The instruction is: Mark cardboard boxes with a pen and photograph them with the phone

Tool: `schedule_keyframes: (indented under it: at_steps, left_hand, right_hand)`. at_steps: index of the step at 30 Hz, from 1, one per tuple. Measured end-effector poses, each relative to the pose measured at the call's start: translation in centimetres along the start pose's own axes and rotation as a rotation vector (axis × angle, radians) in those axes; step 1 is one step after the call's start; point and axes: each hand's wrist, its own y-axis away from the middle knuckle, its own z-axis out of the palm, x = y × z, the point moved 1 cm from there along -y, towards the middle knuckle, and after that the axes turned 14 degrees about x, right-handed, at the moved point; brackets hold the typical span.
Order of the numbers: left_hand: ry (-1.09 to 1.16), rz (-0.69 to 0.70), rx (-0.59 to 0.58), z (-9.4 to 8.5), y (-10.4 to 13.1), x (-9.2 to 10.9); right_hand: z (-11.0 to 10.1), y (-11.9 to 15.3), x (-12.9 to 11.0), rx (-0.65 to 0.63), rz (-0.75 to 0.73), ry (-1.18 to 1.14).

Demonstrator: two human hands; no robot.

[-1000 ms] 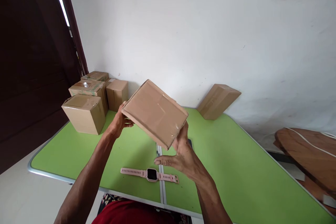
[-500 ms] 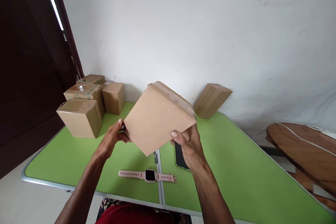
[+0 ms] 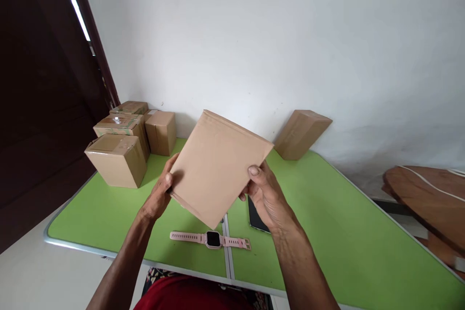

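A brown cardboard box (image 3: pixel 220 167) is held tilted above the green table, one broad plain face turned toward me. My left hand (image 3: pixel 160 191) grips its left corner, the thumb on the near face. At the lower right edge, my right hand (image 3: pixel 267 191) holds the box with its thumb on the face and its other fingers behind. Below the box lies a pink smartwatch (image 3: pixel 213 239), its strap stretched flat. A dark phone (image 3: pixel 257 217) is partly hidden behind my right hand.
Several cardboard boxes (image 3: pixel 118 161) stand at the table's back left. Another box (image 3: pixel 302 134) leans against the wall at the back right. The green table (image 3: pixel 337 232) has a metal-edged seam near its middle. A brown wooden surface (image 3: pixel 428 198) is at the far right.
The held box has turned so that its taped side no longer shows and its broad face is more toward me. My left hand has closed in more fully around its corner.
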Motion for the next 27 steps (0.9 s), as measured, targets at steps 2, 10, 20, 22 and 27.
schedule_keyframes:
  at_steps: [2, 10, 20, 22, 27]
  left_hand:
    - [0.077, -0.028, -0.006, 0.5, 0.5, 0.6]
    - [0.235, 0.037, 0.187, 3.1, 2.5, 1.6]
    - [-0.075, 0.150, 0.181, 3.1, 3.4, 2.6]
    - [-0.145, 0.191, 0.227, 1.9, 2.6, 4.2]
    - [-0.451, 0.293, 0.222, -2.3, -0.4, 8.5]
  right_hand:
    - [-0.1, -0.2, -0.2, 0.027, 0.017, -0.013]
    - [1.1, 0.8, 1.5, 0.365, -0.026, -0.271]
    - [3.4, 3.4, 5.9, 0.202, 0.125, -0.440]
    - [2.7, 3.2, 6.8, 0.051, 0.166, -0.341]
    - [-0.1, 2.5, 7.1, 0.204, 0.027, 0.282]
